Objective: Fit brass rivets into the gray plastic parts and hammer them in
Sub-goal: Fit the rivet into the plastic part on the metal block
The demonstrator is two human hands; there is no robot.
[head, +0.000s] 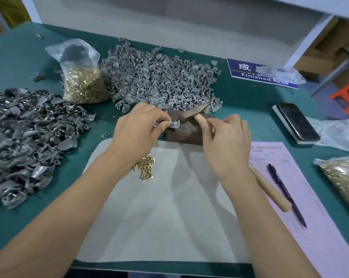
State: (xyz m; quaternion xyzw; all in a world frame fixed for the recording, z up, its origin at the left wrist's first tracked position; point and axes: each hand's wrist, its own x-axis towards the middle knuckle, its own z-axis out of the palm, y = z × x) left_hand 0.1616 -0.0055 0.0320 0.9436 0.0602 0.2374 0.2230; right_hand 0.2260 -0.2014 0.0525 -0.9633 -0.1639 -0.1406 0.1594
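Note:
My left hand (138,127) pinches a gray plastic part (174,124) with a brass rivet in it on the brown metal block (186,135). My right hand (226,137) grips the wooden handle of a small hammer (193,113), held close behind its head. The hammer head hangs just above and right of the part. A small heap of loose brass rivets (144,167) lies on the white cloth (169,207) under my left wrist. A big pile of gray plastic parts (159,77) lies behind the block.
Another pile of gray parts (25,137) fills the left side. A bag of rivets (82,81) stands at the back left, another bag of rivets (344,177) at the right. A phone (297,121), a pink form (302,197) and a pen (286,193) lie to the right.

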